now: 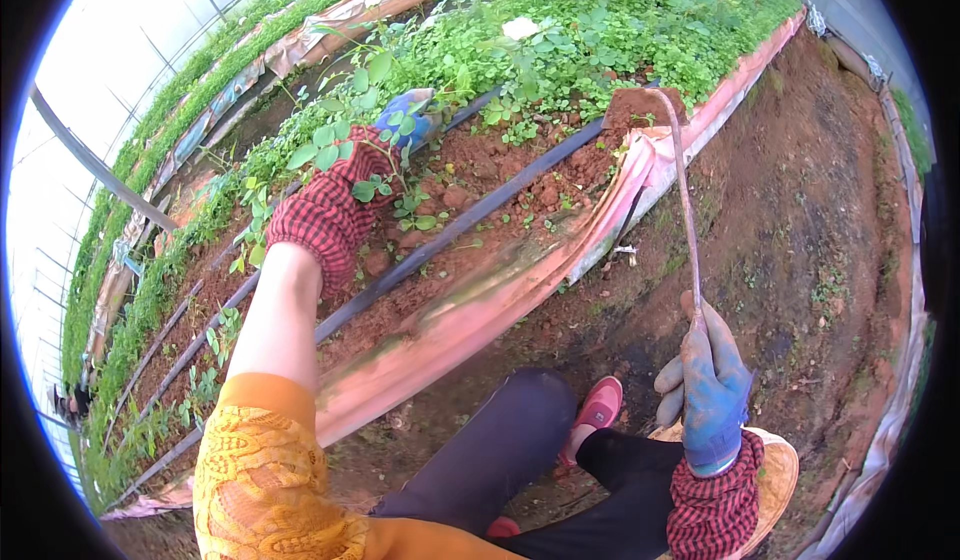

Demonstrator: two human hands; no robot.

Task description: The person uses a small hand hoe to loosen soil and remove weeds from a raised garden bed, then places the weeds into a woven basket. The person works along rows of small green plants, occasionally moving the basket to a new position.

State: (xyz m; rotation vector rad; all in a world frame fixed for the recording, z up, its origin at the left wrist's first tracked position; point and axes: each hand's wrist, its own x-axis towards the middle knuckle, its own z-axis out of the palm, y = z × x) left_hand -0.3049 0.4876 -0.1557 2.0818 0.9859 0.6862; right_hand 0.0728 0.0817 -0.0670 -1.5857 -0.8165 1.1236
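Observation:
My right hand (705, 383), in a soiled blue work glove, grips the lower end of a hand hoe (685, 185) with a thin curved metal shaft. Its soil-covered blade (626, 106) rests at the edge of the planting bed, by the sheeting. My left hand (409, 115), also gloved in blue, reaches over the bed into low weeds (461, 83). Leaves partly cover the fingers, so whether they hold anything cannot be made out. A leafy rose stem (405, 173) rises in front of that wrist. Loose red soil (457, 192) lies beneath.
Black irrigation pipes (465, 222) run along the bed. Pink plastic sheeting (480, 312) edges it. A white bloom (520, 28) stands among dense greenery. A slanted metal pole (101, 158) is at left. My shoe (602, 402) is on the dirt path (757, 207). A straw-coloured brim (776, 477) lies by my right wrist.

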